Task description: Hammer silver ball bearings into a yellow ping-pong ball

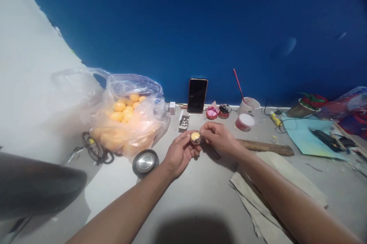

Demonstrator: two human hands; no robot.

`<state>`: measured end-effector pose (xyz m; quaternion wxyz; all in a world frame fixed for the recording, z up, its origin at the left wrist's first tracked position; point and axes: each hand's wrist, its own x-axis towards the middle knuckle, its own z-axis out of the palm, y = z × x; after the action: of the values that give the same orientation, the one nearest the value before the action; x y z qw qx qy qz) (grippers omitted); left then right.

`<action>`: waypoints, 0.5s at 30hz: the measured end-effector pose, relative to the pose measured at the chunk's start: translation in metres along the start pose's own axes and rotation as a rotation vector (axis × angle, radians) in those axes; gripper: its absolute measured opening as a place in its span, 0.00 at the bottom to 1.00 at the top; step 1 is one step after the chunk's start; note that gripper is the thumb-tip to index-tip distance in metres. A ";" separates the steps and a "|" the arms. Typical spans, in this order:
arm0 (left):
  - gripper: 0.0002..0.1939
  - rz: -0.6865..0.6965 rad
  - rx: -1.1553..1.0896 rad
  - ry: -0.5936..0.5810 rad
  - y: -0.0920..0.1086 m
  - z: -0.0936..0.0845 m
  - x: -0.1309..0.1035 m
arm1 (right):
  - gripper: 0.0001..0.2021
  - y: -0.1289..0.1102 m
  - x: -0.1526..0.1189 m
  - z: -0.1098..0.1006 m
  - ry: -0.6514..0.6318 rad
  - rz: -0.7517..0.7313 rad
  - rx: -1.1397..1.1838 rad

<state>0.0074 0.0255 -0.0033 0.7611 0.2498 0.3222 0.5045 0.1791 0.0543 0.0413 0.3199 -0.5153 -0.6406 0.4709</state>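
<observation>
A small yellow ball with shiny metallic bits around its lower part is held in the fingers of my left hand. My right hand is closed in a pinch at the ball's right side; whatever is between its fingertips is too small to make out. Just behind my left hand stands a small open box full of shiny silver pieces. A clear plastic bag to the left contains several yellow balls like the held one.
A round dark-rimmed metal lid lies left of my left forearm. Against the blue wall leans a phone. Small decorated cups, a pink-and-white tub, a wooden stick and a beige cloth lie on the right.
</observation>
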 end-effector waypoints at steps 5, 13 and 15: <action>0.19 0.001 0.027 0.028 0.001 0.000 -0.002 | 0.07 0.007 -0.003 0.000 0.009 -0.032 -0.021; 0.22 0.007 0.042 0.024 0.004 0.004 -0.005 | 0.08 0.011 0.000 -0.004 0.067 -0.097 0.033; 0.22 0.004 0.031 0.037 0.005 0.004 -0.004 | 0.09 0.009 -0.001 -0.006 0.076 -0.038 0.104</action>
<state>0.0063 0.0236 0.0043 0.7501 0.2529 0.3434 0.5054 0.1878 0.0556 0.0346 0.3794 -0.5031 -0.6123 0.4775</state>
